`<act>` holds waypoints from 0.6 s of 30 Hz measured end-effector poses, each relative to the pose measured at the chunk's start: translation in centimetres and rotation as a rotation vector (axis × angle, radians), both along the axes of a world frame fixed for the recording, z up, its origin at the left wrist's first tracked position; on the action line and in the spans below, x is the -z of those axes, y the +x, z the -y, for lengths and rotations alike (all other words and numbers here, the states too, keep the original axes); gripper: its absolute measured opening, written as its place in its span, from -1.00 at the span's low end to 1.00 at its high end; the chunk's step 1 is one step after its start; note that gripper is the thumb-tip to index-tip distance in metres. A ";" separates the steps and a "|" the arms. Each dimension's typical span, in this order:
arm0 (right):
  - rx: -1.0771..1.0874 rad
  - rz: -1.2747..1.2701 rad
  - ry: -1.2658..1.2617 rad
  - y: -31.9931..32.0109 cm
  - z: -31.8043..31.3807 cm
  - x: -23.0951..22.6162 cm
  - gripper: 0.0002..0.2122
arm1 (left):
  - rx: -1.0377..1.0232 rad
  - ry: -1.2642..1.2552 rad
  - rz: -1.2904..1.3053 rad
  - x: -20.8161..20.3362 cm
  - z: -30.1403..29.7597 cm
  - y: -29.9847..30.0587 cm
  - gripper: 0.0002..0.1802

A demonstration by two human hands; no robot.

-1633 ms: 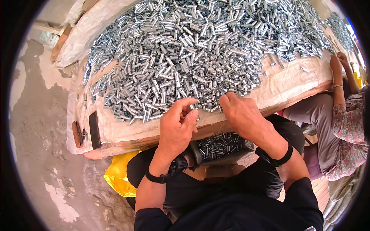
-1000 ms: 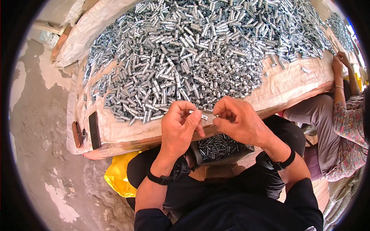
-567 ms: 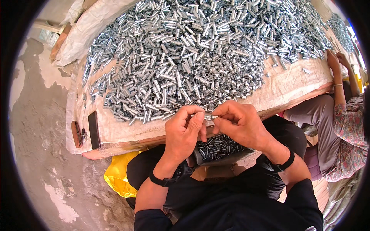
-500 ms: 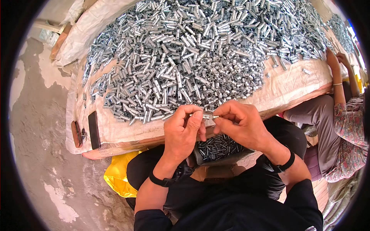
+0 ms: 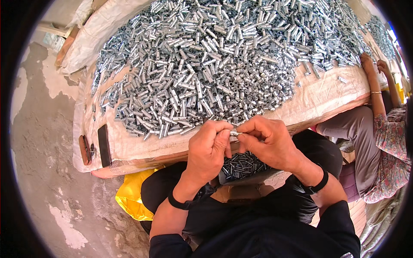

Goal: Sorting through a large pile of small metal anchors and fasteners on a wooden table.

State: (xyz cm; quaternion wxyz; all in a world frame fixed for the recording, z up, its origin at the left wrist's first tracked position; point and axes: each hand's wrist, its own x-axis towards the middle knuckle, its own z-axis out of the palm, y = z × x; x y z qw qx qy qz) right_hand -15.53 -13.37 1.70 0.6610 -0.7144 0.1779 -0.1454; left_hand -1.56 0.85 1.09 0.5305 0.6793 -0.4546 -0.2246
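Note:
My left hand (image 5: 208, 148) and my right hand (image 5: 271, 142) meet over the front edge of the cloth-covered table. Between their fingertips is a small silvery metal sleeve (image 5: 234, 133), pinched from both sides. Most of it is covered by the fingers, so I cannot tell whether it is one piece or two fitted together. Just beyond my hands lies a big heap of metal sleeves (image 5: 185, 86), longer tubes mixed with short rings (image 5: 254, 84). Below my hands, in front of my lap, a dark bin (image 5: 245, 180) holds many narrow metal pieces (image 5: 243, 165).
A dark flat phone-like object (image 5: 104, 145) and a brown case (image 5: 84, 150) lie at the table's left corner. A yellow bag (image 5: 135, 193) hangs beside my left leg. At the right, a co-worker's hands (image 5: 372, 66) reach to the heap's edge.
My hands have drawn closer together, the left one shifting right. The gap between the fingertips has narrowed, and less of the sleeve shows. The co-worker's hands have moved slightly.

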 end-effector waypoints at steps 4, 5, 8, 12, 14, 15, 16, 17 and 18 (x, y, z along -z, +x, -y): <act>0.011 -0.024 0.044 -0.1 -0.1 -0.1 -0.91 | 0.070 -0.100 0.309 0.7 0.1 0.5 -0.76; 0.003 -0.051 0.027 -0.3 0.0 -0.4 -0.92 | 0.112 -0.048 0.339 0.0 0.1 0.4 -0.69; -0.051 -0.057 -0.021 -0.8 0.2 -0.3 -0.93 | 0.190 0.016 0.415 -0.1 -0.1 0.6 -0.55; -0.176 -0.063 0.017 -1.1 0.7 -0.3 -0.92 | 0.312 0.131 0.441 -0.1 -0.7 0.7 -0.57; -0.217 -0.113 0.109 -1.1 1.1 -0.4 -0.91 | 0.310 0.124 0.490 0.0 -0.8 0.5 -0.60; -0.132 -0.143 0.053 -0.9 1.6 -0.7 -0.91 | 0.307 0.119 0.543 0.1 -0.9 0.3 -0.62; -0.046 -0.173 -0.005 -0.9 2.2 -0.9 -0.91 | 0.308 0.115 0.540 0.0 -0.8 0.1 -0.62; -0.044 -0.176 -0.007 -0.9 3.0 -0.7 -0.91 | 0.310 0.135 0.528 -0.1 -0.8 -0.1 -0.65; 0.047 -0.080 -0.316 -0.8 3.8 -0.1 -0.91 | 0.311 0.155 0.518 -0.2 -0.9 -0.3 -0.69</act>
